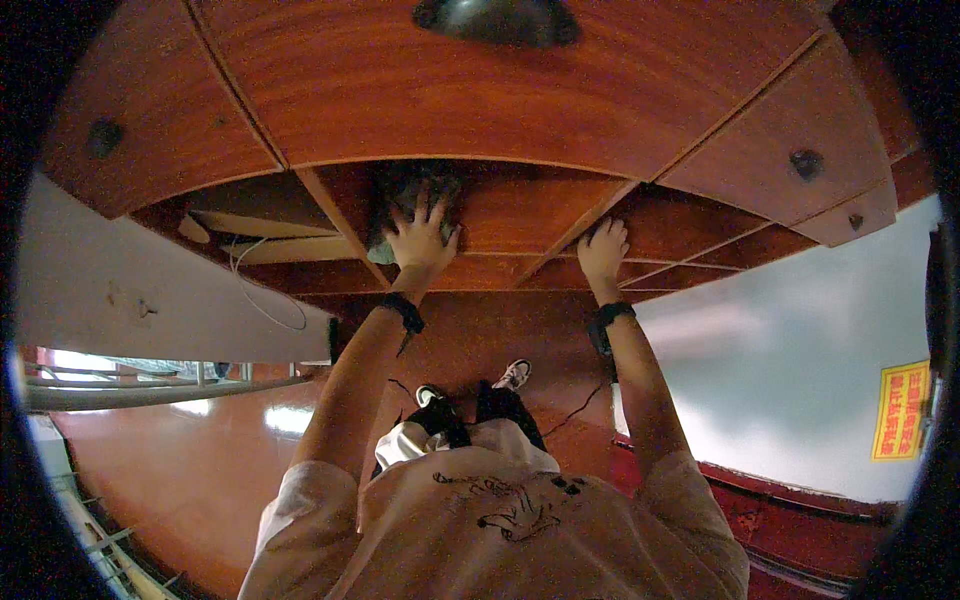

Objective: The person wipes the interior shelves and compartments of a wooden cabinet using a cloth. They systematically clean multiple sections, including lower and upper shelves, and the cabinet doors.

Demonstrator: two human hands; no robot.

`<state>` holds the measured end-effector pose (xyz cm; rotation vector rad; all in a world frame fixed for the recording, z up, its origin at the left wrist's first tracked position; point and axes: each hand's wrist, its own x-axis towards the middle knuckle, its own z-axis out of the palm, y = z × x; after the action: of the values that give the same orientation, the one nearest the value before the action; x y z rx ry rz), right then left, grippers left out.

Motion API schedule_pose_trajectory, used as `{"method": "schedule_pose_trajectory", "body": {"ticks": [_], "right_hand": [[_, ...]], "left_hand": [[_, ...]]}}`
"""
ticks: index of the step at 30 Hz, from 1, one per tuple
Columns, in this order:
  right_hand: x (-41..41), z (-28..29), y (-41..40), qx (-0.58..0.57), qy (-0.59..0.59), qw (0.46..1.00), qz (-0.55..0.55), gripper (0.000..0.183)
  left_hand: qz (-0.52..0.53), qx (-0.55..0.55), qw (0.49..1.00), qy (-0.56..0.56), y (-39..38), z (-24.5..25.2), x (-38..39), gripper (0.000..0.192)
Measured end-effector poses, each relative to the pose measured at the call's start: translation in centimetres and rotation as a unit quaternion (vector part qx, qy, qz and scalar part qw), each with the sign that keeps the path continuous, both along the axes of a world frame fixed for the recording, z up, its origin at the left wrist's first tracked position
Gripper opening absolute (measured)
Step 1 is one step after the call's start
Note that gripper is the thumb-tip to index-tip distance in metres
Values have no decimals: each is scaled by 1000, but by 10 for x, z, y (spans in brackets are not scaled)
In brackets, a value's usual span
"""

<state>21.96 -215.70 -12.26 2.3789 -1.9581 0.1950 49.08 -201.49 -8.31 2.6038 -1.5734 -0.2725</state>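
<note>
Inside the middle compartment of a wooden cabinet [495, 217], my left hand [421, 241] lies with spread fingers on a dark, soft-looking bundle [409, 182]. A paler grey-green part of the bundle shows beside my wrist; shadow hides the rest. My right hand [602, 251] is at the opening of the compartment to the right, close to a wooden divider [577, 229]. Its fingers are curled, and I cannot tell whether they grip a wooden edge. Dark bands circle both wrists.
Cardboard-like pieces [285, 236] and a thin looped cable [262, 300] occupy the left compartment. The cabinet top [465, 105] overhangs the compartments, with a dark rounded object [495, 21] on it. A metal rail [150, 394] stands left; a sign with writing [900, 411] hangs right.
</note>
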Motion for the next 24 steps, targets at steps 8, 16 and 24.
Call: {"method": "schedule_pose_trajectory", "body": {"ticks": [8, 16, 24], "right_hand": [[-23, -93, -72, -414, 870, 268, -12, 72], [-6, -62, -41, -132, 262, 945, 146, 61], [-3, -22, -32, 4, 42, 983, 181, 55]], "left_hand": [[-28, -38, 999, 22, -31, -6, 21, 58], [-66, 46, 994, 79, -66, -14, 68, 61], [-37, 59, 995, 70, -61, -21, 62, 63]]}}
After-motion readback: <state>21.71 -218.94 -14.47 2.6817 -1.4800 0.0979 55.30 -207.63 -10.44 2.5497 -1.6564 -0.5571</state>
